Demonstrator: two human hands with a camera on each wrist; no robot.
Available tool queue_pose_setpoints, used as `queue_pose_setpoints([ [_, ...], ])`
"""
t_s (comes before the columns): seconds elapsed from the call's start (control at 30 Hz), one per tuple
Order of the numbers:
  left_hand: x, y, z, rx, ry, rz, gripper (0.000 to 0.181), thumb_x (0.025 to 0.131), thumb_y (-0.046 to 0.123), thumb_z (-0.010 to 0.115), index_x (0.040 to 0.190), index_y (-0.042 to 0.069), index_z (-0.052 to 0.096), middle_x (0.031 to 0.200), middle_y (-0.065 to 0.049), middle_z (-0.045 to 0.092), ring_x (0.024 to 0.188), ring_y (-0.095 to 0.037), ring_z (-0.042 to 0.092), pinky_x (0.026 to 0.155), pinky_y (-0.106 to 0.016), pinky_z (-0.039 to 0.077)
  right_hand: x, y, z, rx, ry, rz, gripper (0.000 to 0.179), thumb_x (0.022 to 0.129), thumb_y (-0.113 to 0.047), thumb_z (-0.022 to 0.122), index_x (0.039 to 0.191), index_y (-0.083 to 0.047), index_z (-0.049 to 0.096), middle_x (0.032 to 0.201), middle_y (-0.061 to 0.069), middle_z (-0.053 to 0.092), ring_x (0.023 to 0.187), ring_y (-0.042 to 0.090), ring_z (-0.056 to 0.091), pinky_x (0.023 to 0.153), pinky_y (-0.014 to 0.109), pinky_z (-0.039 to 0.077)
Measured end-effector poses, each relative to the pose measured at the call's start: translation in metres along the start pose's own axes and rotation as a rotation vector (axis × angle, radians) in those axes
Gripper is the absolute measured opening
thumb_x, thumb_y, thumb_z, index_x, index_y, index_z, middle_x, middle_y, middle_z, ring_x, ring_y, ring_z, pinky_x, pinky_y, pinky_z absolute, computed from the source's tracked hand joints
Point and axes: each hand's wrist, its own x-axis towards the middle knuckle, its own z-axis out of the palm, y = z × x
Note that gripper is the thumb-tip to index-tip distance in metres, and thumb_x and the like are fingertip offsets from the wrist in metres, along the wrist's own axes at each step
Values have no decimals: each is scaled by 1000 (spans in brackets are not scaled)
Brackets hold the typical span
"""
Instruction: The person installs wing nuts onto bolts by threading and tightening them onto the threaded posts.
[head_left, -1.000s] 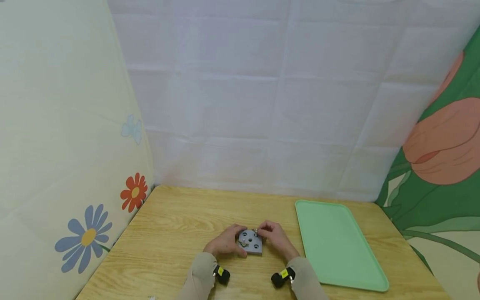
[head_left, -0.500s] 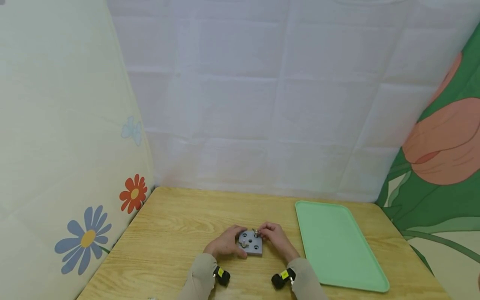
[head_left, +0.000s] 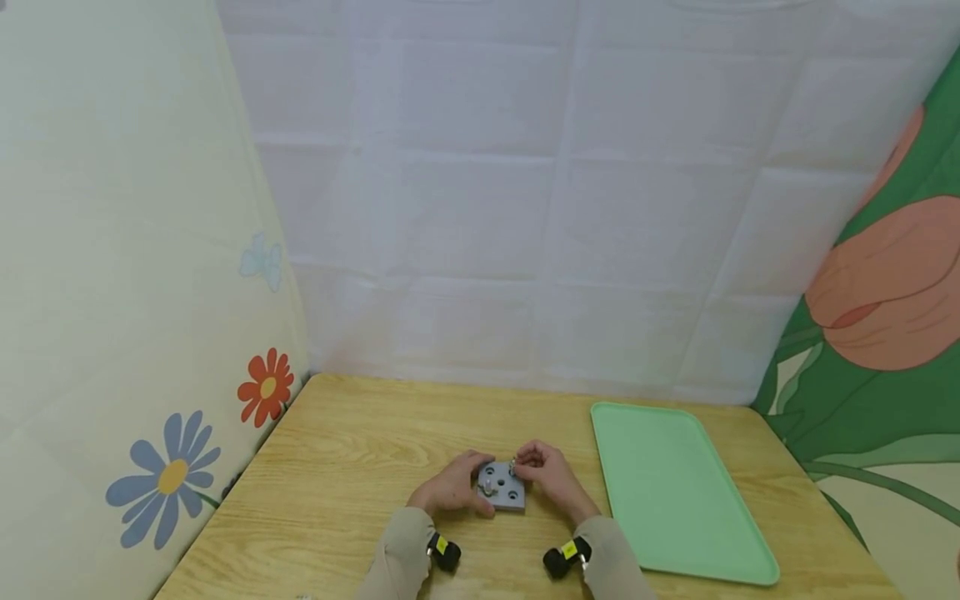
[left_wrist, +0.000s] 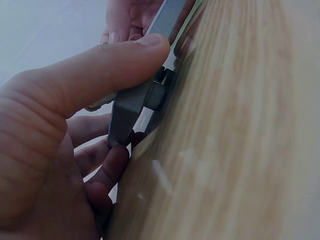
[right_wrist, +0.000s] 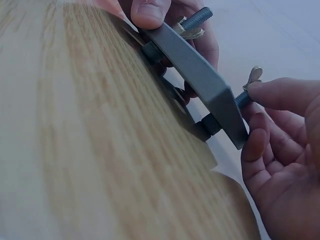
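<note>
Grips grey plate (head_left: 503, 491) by edges with left hand (head_left: 452, 485), above wooden table (head_left: 375, 433); cannot confirm contact between bolt heads (right_wrist: 211, 124) and table. Pinches wing nut (right_wrist: 255, 74) on bolt (right_wrist: 243, 99) at far right corner with right hand (head_left: 553, 477), partly covering both. Shows small item (head_left: 303, 597) at head view's bottom edge, too cropped to identify.
</note>
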Motion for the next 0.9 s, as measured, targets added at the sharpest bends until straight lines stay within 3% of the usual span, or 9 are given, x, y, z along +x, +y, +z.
queue_pose_setpoints([
  [0.17, 0, 1, 0, 8, -1, 4, 81, 69, 25, 85, 138, 9, 46, 125, 1, 47, 115, -19, 46, 100, -42, 36, 2, 2, 0, -28, -16, -5, 31, 86, -9, 68, 115, -1, 62, 94, 5, 64, 85, 18, 58, 74, 31, 47],
  [0.37, 0, 1, 0, -4, 0, 2, 81, 68, 24, 85, 137, 8, 46, 125, 1, 47, 115, -20, 46, 101, -43, 35, -2, -6, -1, -49, -28, -4, 16, 87, -7, 68, 100, 0, 65, 89, 2, 63, 81, 16, 55, 69, 27, 46],
  [0.57, 0, 1, 0, -5, 2, 12, 81, 68, 23, 86, 138, 8, 46, 124, 1, 47, 113, -18, 46, 99, -40, 37, -15, -29, -1, -21, -33, -4, 12, 86, -3, 67, 93, 5, 62, 87, 4, 62, 77, 16, 52, 65, 25, 44],
  [0.73, 0, -1, 0, -14, 6, 17, 82, 68, 22, 86, 138, 8, 46, 123, 2, 47, 111, -17, 47, 97, -39, 38, -15, -31, -1, 62, -34, 17, 11, 90, -4, 61, 91, 7, 62, 86, 5, 62, 77, 16, 53, 67, 27, 46],
  [0.9, 0, 0, 0, -27, 6, 15, 82, 67, 21, 86, 137, 8, 46, 122, 2, 48, 112, -18, 47, 99, -40, 37, -7, -15, -2, 175, -36, 39, 18, 95, -4, 52, 93, 12, 61, 88, 9, 62, 78, 17, 54, 70, 28, 47],
])
